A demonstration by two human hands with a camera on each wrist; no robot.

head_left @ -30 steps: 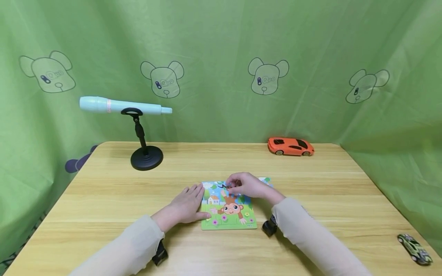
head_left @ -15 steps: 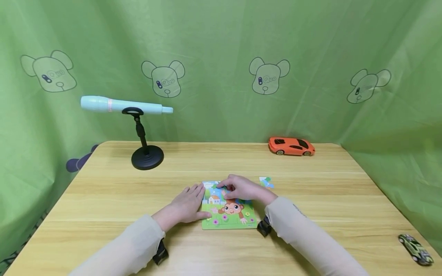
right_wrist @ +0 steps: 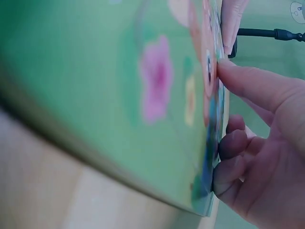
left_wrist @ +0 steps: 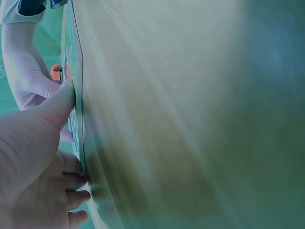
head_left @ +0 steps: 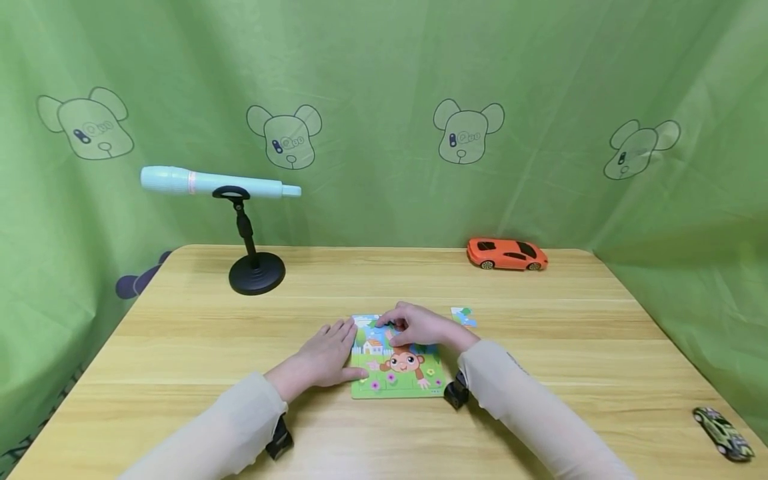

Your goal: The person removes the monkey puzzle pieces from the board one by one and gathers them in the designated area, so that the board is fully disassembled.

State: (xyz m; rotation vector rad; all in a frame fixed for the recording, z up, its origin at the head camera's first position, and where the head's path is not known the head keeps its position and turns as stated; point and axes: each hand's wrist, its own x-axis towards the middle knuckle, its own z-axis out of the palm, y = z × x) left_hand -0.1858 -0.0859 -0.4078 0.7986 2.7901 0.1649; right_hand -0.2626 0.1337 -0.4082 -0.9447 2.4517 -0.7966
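A jigsaw puzzle board (head_left: pixel 378 390) with a monkey, a house and flowers lies on the table before me. My left hand (head_left: pixel 327 353) lies spread at its left side, the thumb over the board and the fingers along the edge. Over the upper part of the board is my right hand (head_left: pixel 417 325), index finger and thumb bent round a puzzle piece that they mostly hide. In the right wrist view the thumb (right_wrist: pixel 257 86) and the curled fingers (right_wrist: pixel 231 167) meet the board's surface. A loose puzzle piece (head_left: pixel 462 315) with blue sky and green lies beyond the right wrist.
A light-blue microphone (head_left: pixel 240 185) sits on a black stand (head_left: pixel 257 275) at the back left. An orange toy car (head_left: pixel 507 255) stands at the back right, and a camouflage toy car (head_left: pixel 723 435) near the right edge. A green curtain (head_left: pixel 372 80) hangs behind the wooden table (head_left: pixel 180 347).
My right hand has shifted slightly left and settled lower over the board with its piece, uncovering the loose piece at the right. The left hand has stayed in place.
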